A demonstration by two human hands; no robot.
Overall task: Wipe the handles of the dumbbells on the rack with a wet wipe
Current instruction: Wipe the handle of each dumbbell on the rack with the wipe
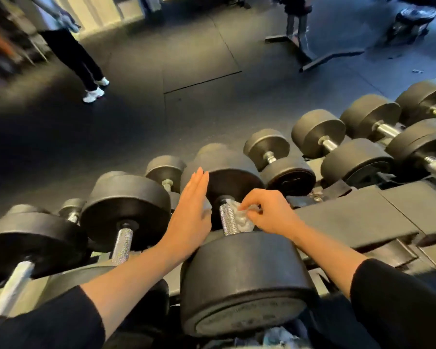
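Wiping in progress: one dumbbell handle at the front edge of the rack.

We find the right hand (269, 214) pinching the wet wipe (242, 219) against the knurled handle (228, 220) of the dumbbell (242, 283) nearest us; the left hand (190, 215) lies flat, fingers straight, against the far weight, grasping nothing. We judge the wipe soft, limp and light, best bunched around the handle; the dumbbell looks heavy and should stay put on the rack (358, 217).

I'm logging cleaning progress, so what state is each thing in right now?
Left hand: flat, fingers straight, beside the handle.
Right hand: pinching the wipe.
Wipe: crumpled, pressed against the handle.
Handle: partly covered by the wipe.
Dumbbell: lying on the rack.
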